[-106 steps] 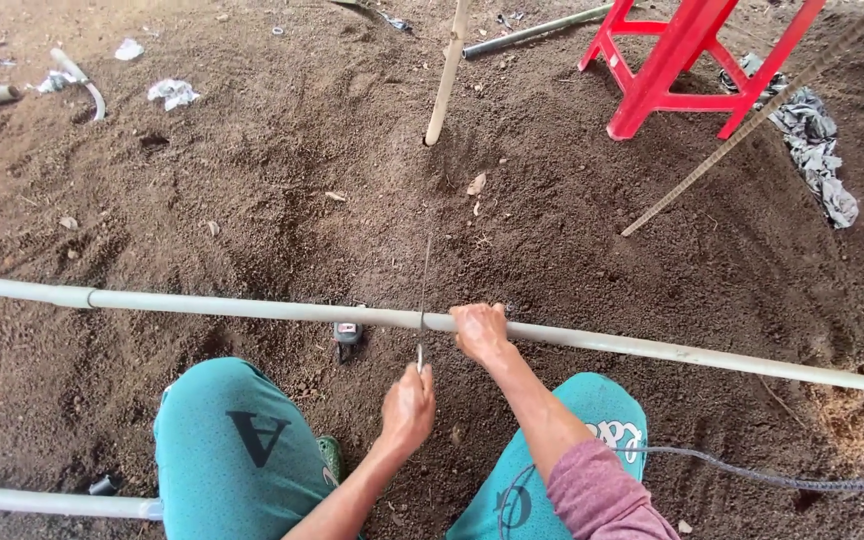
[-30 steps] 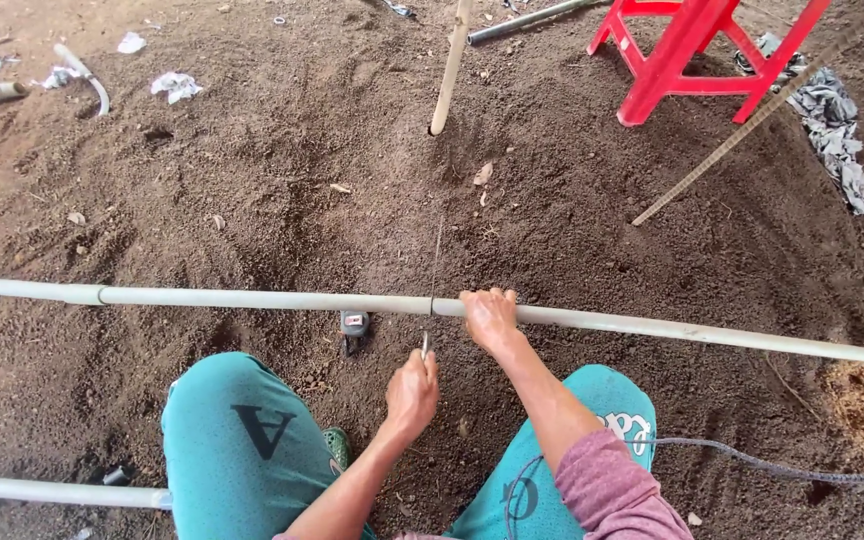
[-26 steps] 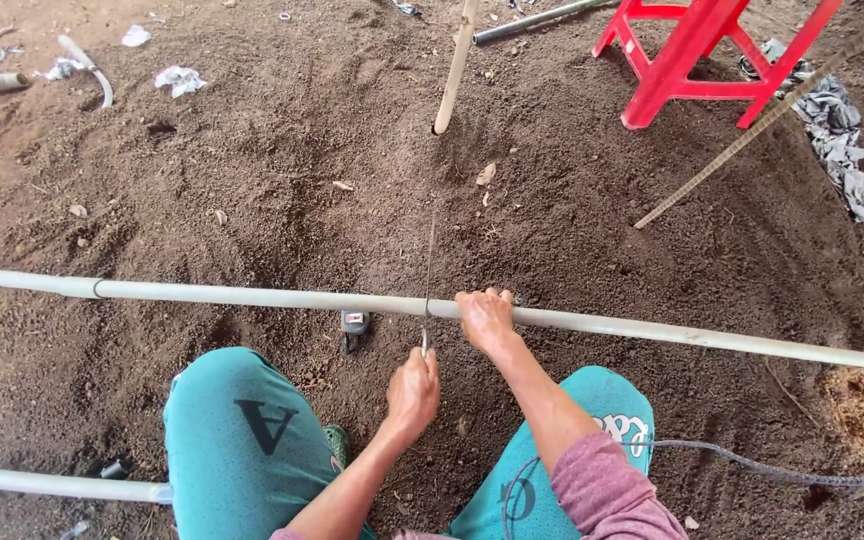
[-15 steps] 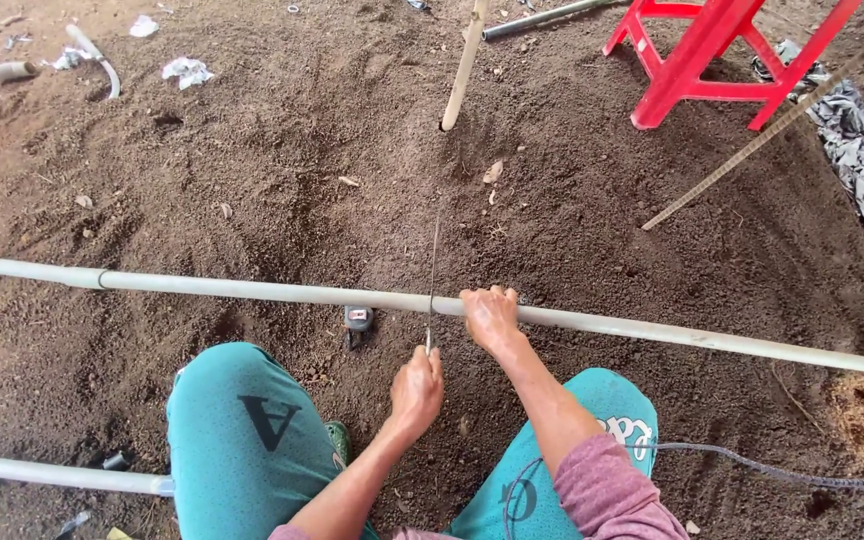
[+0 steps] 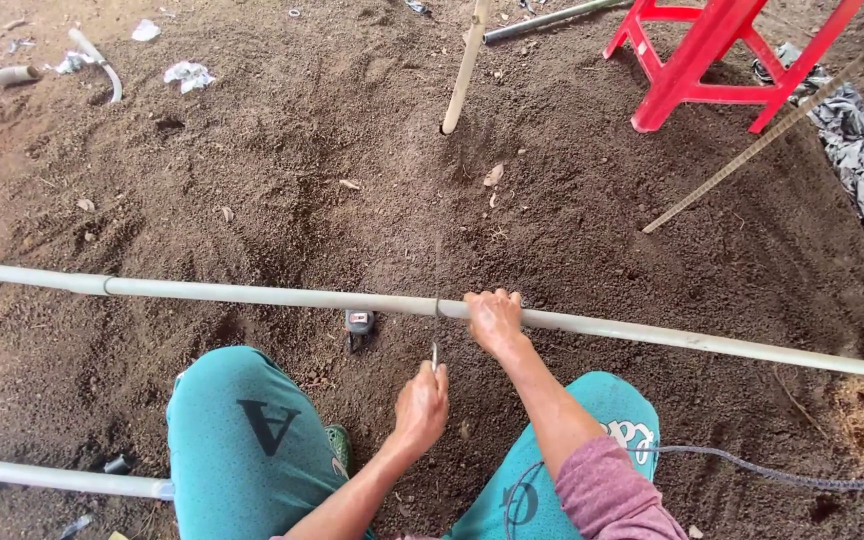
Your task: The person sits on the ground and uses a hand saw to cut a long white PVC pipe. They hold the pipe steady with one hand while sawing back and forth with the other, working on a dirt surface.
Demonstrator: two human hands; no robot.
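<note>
Surface: loose dark soil ground [image 5: 282,150]. Directly on it: long white pipe [image 5: 252,295], second white pipe [image 5: 52,478], red plastic stool [image 5: 712,60], grey rag [image 5: 852,140], crumpled paper scraps [image 5: 187,75].

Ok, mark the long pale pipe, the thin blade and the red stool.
long pale pipe [image 5: 252,295], head view, bare stretch left of the hands.
thin blade [image 5: 436,335], head view, its lower length.
red stool [image 5: 697,50], head view, a leg.
</note>
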